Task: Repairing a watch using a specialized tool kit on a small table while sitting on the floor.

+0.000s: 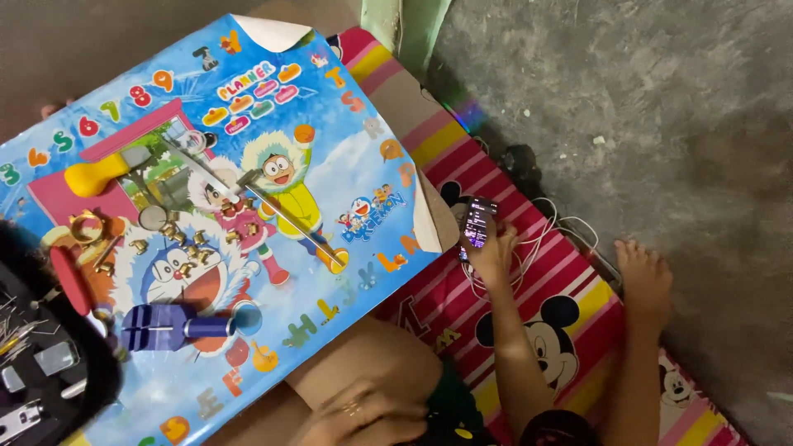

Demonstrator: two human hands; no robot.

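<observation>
My right hand (357,415), with a ring on one finger, rests on my bare knee (372,355) at the bottom edge and holds nothing. My left hand is out of view. Just above the knee lies a low table (347,165) under a blue cartoon-print sheet. On the table are a blue clamp-like tool (169,326), a yellow-handled hammer (95,175), a long thin metal rod (289,219) and several small brass parts (178,239). To the right, another person's hand (492,252) holds a lit phone (477,221).
A black tool case (41,363) with small metal tools sits at the table's lower left, beside a red-handled tool (70,281). The other person's arm and bare foot (644,285) lie on a striped cartoon mat (570,272) with a white cable (541,235). Grey concrete floor (661,99) spreads beyond.
</observation>
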